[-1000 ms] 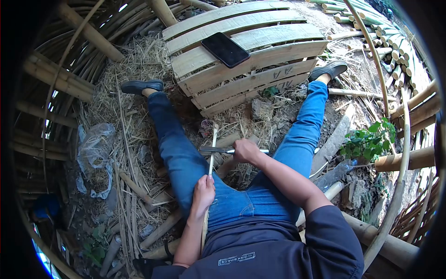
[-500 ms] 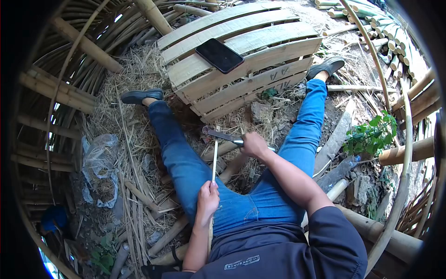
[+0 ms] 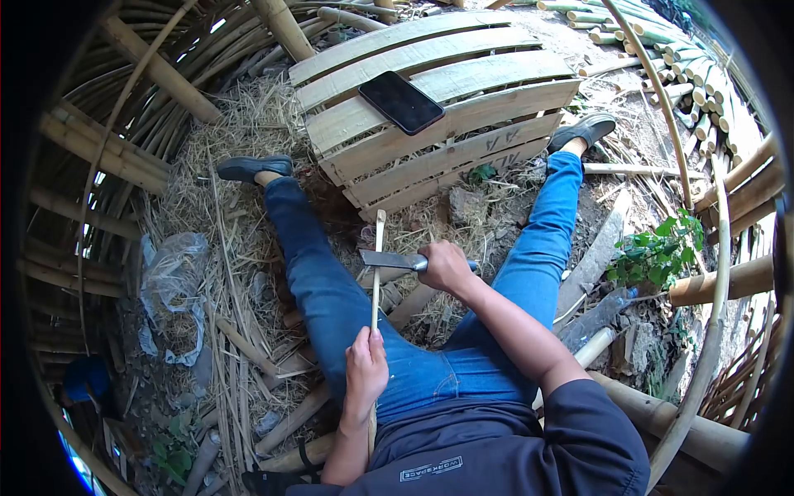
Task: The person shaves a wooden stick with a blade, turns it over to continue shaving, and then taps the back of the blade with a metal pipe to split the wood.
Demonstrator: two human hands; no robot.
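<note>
My left hand [image 3: 365,374] is closed round the lower part of a thin, pale bamboo strip [image 3: 379,240], which points up and away between my legs. Its far end stands free below the crate. In my right hand [image 3: 447,267] is the handle of a knife [image 3: 390,260] with a broad, square-ended blade. That blade lies across the strip, roughly midway between its far end and my left hand. The strip's near end runs back under my left forearm.
A slatted wooden crate [image 3: 447,107] stands ahead, with a black phone [image 3: 401,102] on top. Straw and bamboo pieces cover the ground. To the left lies a clear plastic bag [image 3: 175,273]; at right are a leafy plant [image 3: 662,248] and a plastic bottle [image 3: 600,310]. Cut bamboo poles [image 3: 695,78] are stacked at the far right.
The knife has come back along the strip toward me, from near its far end to its middle. My left hand keeps its hold, and the strip's tip now shows beyond the blade.
</note>
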